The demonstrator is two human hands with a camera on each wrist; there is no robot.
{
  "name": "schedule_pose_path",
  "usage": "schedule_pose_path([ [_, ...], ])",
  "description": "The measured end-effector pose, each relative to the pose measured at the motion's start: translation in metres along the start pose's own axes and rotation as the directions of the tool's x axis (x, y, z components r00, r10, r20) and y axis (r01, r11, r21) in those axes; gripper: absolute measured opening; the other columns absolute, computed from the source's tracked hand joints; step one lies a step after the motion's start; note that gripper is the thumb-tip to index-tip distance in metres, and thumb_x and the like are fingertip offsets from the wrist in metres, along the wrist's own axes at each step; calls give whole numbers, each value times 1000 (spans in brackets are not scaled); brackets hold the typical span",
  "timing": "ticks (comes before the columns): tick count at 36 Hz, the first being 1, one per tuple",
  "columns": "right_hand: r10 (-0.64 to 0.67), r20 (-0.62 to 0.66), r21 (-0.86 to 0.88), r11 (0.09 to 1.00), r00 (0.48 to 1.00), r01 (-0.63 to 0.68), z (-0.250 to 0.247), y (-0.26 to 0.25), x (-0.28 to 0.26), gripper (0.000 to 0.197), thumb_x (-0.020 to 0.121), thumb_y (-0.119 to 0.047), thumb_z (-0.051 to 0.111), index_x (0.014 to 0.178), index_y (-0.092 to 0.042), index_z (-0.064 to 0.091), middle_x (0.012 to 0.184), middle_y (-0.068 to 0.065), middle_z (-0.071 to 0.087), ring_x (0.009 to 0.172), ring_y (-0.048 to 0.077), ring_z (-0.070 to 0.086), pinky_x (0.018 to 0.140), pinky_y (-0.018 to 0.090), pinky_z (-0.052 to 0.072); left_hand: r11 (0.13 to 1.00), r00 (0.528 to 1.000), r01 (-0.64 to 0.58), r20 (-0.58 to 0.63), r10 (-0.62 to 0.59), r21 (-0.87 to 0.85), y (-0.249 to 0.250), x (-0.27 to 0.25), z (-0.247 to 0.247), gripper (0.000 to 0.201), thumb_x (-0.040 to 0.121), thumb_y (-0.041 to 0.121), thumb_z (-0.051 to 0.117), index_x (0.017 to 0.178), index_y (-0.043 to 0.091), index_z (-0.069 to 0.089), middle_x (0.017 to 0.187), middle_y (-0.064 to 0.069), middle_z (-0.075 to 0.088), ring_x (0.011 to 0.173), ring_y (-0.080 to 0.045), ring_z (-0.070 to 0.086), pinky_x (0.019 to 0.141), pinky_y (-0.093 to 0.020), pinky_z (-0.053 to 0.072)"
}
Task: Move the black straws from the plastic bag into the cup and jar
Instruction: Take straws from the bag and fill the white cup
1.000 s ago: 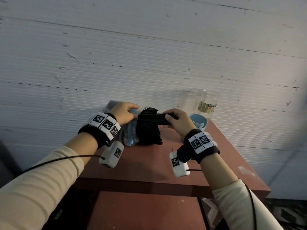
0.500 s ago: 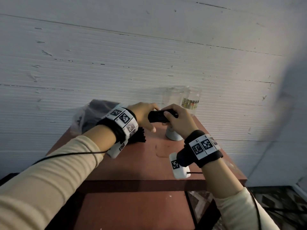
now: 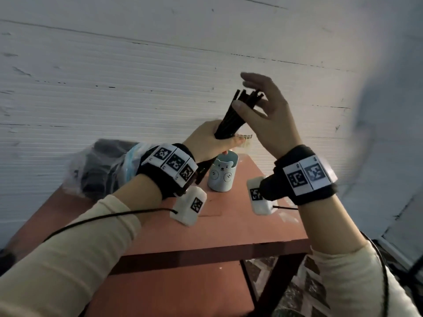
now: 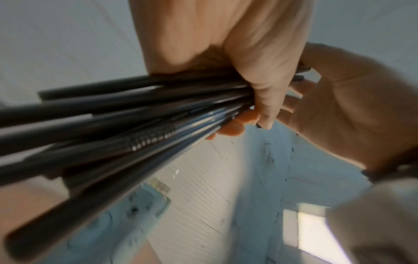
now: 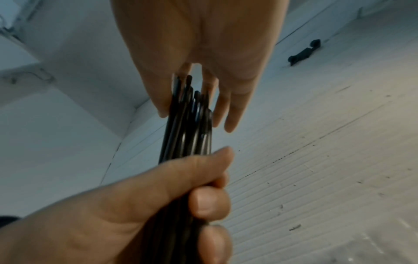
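Head view: my left hand (image 3: 207, 143) clamps a bundle of black straws (image 3: 231, 121) above the cup (image 3: 222, 173); my right hand (image 3: 265, 115), fingers straight, evens their tops. Next, lower them in.

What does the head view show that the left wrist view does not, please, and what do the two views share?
Only the head view shows the plastic bag lying on the red table, the blue bear cup standing beside it, and both wristbands with their markers. Only the left wrist view shows, close up, the ribbed bend section on one straw and a bright window patch low down. Both show the left hand gripping the bundle of black straws, with the right hand open at the bundle's upper ends, and the white wall behind.
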State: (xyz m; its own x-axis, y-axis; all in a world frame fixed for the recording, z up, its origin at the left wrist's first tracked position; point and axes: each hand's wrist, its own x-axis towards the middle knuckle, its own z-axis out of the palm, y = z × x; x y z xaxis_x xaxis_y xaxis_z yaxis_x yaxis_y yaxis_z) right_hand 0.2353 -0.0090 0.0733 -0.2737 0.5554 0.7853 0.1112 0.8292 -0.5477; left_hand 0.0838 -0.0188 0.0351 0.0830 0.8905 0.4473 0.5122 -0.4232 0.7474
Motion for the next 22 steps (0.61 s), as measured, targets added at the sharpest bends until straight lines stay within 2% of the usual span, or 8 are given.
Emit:
schedule_pose_path([
  [2,-39,27,-51,998,999,40,4,-2,4,38,90,-15,62,126,-24,55,125,-6,56,110,5,56,89,24,52,994,999,38,-13,-40,-106,-4,-1,9,20,86,35,71,77,21,58,66,5,62,62,-8,63,70,-26,52],
  [5,-50,118,-152,986,992,68,12,3,3,31,90,-13,58,120,-22,60,116,-14,60,105,4,57,93,30,52,970,990,124,-47,-137,-208,-18,-5,25,15,85,33,73,84,21,63,74,2,67,69,-9,65,79,-33,54],
  [7,-1,207,-232,972,978,50,17,11,-3,26,90,-13,58,113,-21,65,107,-15,63,101,1,57,91,19,49,952,973,198,-67,-219,-235,-32,-10,32,15,83,29,75,87,18,66,82,-1,70,78,-13,67,82,-32,53],
  [9,56,286,-314,949,957,38,22,22,-10,21,90,-14,59,109,-19,68,105,-9,66,97,4,57,84,6,42,930,960,270,-6,-280,-249,-43,-16,37,14,83,28,75,84,19,65,84,0,69,85,-15,65,79,-27,51],
  [12,63,318,-352,934,946,57,28,36,-19,21,88,-14,62,108,-16,69,108,-5,64,97,4,55,82,1,36,921,941,337,65,-331,-196,-57,-23,40,23,85,37,72,68,26,59,81,4,66,85,-11,62,72,-23,42],
  [15,15,276,-303,950,961,72,31,40,-19,21,88,-15,64,108,-17,68,109,-7,61,99,3,54,87,6,40,916,943,331,55,-327,-228,-59,-22,39,27,79,43,72,61,25,61,81,2,67,88,-14,65,82,-27,47],
  [19,-8,236,-244,967,972,67,36,42,-16,20,88,-16,64,107,-16,67,110,-5,61,102,7,57,90,19,47,903,948,316,58,-313,-290,-55,-20,37,22,89,23,66,71,11,60,78,0,63,74,0,60,75,-14,44],
  [22,31,257,-252,967,966,36,40,45,-18,21,87,-15,66,108,-14,67,108,-4,58,102,10,56,91,25,49,892,930,368,96,-355,-263,-64,-20,39,25,83,28,70,63,16,60,81,-3,64,86,-14,62,93,-29,43],
])
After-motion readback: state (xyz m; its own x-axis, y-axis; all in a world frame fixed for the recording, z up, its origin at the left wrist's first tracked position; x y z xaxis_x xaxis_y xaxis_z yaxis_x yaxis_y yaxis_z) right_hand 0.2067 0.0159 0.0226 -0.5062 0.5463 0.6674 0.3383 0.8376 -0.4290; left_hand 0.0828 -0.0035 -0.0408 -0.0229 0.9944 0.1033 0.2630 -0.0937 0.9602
